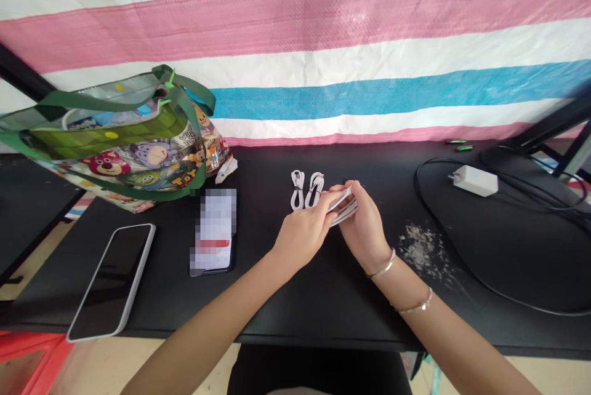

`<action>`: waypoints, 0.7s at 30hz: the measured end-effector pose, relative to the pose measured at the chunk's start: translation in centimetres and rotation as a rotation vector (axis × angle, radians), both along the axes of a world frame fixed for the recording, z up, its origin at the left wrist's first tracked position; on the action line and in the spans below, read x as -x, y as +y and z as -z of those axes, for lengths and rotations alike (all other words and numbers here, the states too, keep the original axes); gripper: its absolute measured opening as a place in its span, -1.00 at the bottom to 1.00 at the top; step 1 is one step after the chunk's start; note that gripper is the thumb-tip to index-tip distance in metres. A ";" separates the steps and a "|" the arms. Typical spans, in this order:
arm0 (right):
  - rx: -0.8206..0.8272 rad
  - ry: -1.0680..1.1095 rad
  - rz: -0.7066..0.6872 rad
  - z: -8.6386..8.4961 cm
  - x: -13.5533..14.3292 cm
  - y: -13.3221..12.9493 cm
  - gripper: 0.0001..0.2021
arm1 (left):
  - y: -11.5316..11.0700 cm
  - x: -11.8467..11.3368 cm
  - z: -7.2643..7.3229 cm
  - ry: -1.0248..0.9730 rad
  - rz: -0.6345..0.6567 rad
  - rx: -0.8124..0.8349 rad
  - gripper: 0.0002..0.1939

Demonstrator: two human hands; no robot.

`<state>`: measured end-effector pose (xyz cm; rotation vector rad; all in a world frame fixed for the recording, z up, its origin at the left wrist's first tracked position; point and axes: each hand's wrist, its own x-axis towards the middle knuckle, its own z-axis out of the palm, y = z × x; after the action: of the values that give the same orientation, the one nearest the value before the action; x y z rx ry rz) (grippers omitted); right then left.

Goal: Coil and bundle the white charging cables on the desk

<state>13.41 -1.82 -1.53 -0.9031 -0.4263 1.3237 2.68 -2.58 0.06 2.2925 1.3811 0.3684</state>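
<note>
Both hands meet over the middle of a black table [295, 296]. Between them is a white cable [345, 213], folded into a flat bundle of several strands. My left hand [305, 232] pinches the bundle from its left side. My right hand [364, 226] curls round it from the right, with a bangle and a bracelet on the wrist. Just beyond my left fingers lie two coiled white cables, a left one [297, 189] and a right one [315, 189], each bound with a dark tie at its middle. The fingers partly hide the held cable's ends.
To the left stand a printed tote bag [152, 164], a phone with a lit screen [215, 229] and a dark-screened phone in a pale case [113, 281]. At right are a white charger [475, 180], a black cord [455, 247] and scattered pale scraps [425, 253]. A striped sheet [323, 19] hangs behind.
</note>
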 end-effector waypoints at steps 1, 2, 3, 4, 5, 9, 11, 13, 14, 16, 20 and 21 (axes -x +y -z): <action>-0.002 -0.007 0.006 0.0 0.0 0.0 -0.78 | 0.0 0.0 0.1 -0.041 -0.004 0.014 -0.61; -0.004 -0.011 0.010 -0.1 0.0 -0.1 -0.79 | 0.0 0.1 0.2 -0.074 -0.010 0.029 -0.62; -0.007 -0.012 0.010 -0.1 0.0 -0.1 -0.79 | 0.0 0.1 0.3 -0.103 -0.018 0.038 -0.63; -0.013 -0.013 0.006 -0.2 0.0 -0.2 -0.79 | 0.0 0.1 0.4 -0.131 -0.026 0.043 -0.64; -0.021 -0.015 0.000 -0.2 0.0 -0.2 -0.79 | 0.0 0.2 0.6 -0.159 -0.035 0.045 -0.65; -0.067 -0.037 0.006 -0.2 -0.1 -0.3 -0.77 | 0.0 0.2 1.2 -0.277 -0.081 0.045 -0.71; -0.097 -0.040 0.027 -0.3 -0.1 -0.3 -0.76 | 0.0 0.1 1.5 -0.362 -0.117 0.061 -0.75; -0.123 -0.036 0.039 -0.3 -0.1 -0.4 -0.74 | 0.0 0.1 1.8 -0.463 -0.138 0.108 -0.78; -0.133 -0.033 0.041 -0.3 -0.1 -0.4 -0.73 | 0.1 0.1 1.9 -0.508 -0.134 0.143 -0.79; -0.150 -0.036 0.046 -0.4 -0.1 -0.4 -0.72 | 0.3 0.1 2.0 -0.568 -0.095 0.217 -0.78; -0.179 -0.072 0.049 -0.5 -0.1 -0.5 -0.73 | 0.5 0.1 1.9 -0.573 0.008 0.290 -0.76; -0.184 -0.080 0.044 -0.5 -0.1 -0.5 -0.74 | 0.6 0.1 1.9 -0.574 0.019 0.301 -0.77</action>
<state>13.54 -2.30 -1.00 -0.8083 -0.5774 1.1898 2.60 -2.03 -1.82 1.7624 1.0368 0.6954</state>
